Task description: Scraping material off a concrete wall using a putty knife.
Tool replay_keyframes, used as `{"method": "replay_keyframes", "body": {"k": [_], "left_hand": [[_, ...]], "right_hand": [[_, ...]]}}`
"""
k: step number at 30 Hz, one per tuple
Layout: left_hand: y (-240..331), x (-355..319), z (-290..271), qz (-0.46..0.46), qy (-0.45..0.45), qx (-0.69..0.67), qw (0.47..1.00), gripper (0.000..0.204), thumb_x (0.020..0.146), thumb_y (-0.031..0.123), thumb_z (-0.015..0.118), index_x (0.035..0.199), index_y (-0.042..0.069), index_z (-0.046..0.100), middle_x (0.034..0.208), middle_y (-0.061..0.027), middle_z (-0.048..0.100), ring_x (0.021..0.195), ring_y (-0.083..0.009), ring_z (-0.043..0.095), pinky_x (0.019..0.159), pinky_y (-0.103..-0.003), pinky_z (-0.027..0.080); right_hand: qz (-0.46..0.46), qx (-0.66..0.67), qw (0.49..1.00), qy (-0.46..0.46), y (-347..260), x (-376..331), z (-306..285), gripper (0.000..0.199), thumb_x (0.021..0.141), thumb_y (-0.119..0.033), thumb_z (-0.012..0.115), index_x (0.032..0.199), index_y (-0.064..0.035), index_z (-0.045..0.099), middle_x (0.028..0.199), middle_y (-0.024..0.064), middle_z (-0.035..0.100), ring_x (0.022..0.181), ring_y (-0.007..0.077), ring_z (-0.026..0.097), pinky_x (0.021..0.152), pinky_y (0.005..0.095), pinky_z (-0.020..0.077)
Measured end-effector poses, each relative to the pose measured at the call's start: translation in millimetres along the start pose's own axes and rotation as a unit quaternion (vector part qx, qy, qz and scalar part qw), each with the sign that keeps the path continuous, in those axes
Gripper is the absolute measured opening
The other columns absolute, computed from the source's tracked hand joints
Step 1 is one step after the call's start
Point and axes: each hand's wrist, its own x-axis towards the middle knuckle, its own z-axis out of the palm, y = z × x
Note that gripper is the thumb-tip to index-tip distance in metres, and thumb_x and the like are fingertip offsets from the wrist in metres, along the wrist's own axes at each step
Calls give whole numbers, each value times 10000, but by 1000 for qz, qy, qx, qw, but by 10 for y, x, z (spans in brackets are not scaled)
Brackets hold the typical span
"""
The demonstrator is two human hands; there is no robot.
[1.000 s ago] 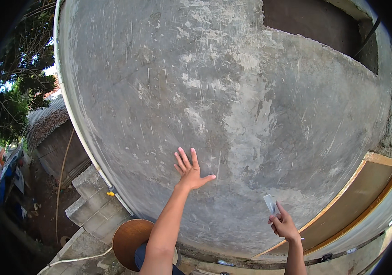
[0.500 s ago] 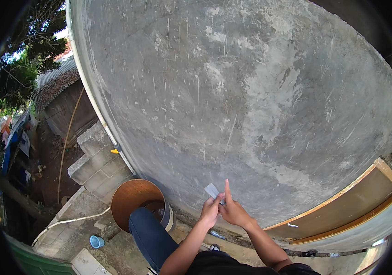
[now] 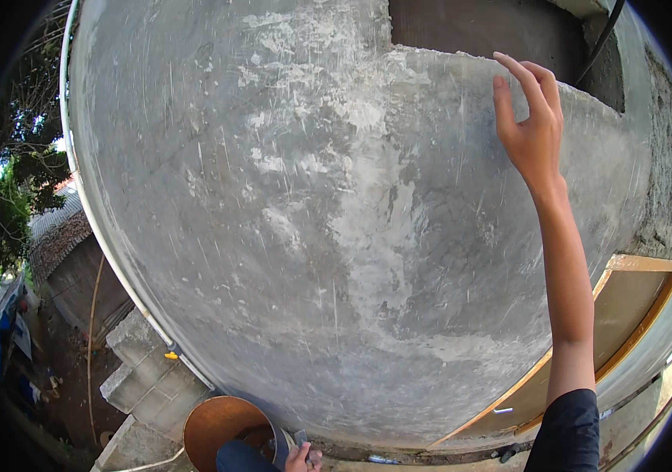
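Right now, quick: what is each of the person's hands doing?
Left hand: low by the bucket, closed on a small flat tool.
Right hand: open, raised at the cement wall, holding nothing.

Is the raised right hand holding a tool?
No. The right hand is bare, fingers spread against the plastered wall, nothing in it.

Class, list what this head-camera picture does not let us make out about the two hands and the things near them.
- Left hand: cut off by the lower edge; its grip on the small grey flat tool is unclear.
- Round brown bucket: contents hidden by a dark-clad leg.
- Right hand: contact with the grey plastered wall cannot be told.
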Motion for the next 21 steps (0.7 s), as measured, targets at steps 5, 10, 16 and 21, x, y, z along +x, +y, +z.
{"method": "replay_keyframes", "body": {"k": [5,10,16,21], "left_hand": [[386,-383,298,-175,-2,172,969,787,975,395,668,1555,146,199,755,-65,610,468,-134,483,472,-325,440],[671,43,921,196,41,136,970,238,1046,267,554,1168,82,464,737,-49,538,503,-153,546,397,-290,460],[1940,-8,1611,318,-3,406,857,680,1042,305,546,1584,83,201,780,-92,608,626,-180,645,571,-308,523],[2761,-96,2227,540,35,501,675,776,1052,346,475,1590,1,36,1136,-299,625,1011,-414,650,906,-461,488]], "right_hand": [[-41,-121,990,56,134,-48,366,360,889,-163,685,1245,-127,646,1166,82,611,1121,253,575,960,400,432],[-45,-140,988,42,201,-44,384,358,900,-268,658,1218,-105,629,1186,68,620,1181,256,569,1071,437,365],[-51,-145,988,33,196,-43,398,385,912,-304,645,1229,-86,639,1165,75,639,1107,246,593,1086,431,373],[-50,-161,985,30,228,-53,354,392,926,-326,637,1235,-84,650,1170,76,641,1110,244,595,1086,418,375]]}}
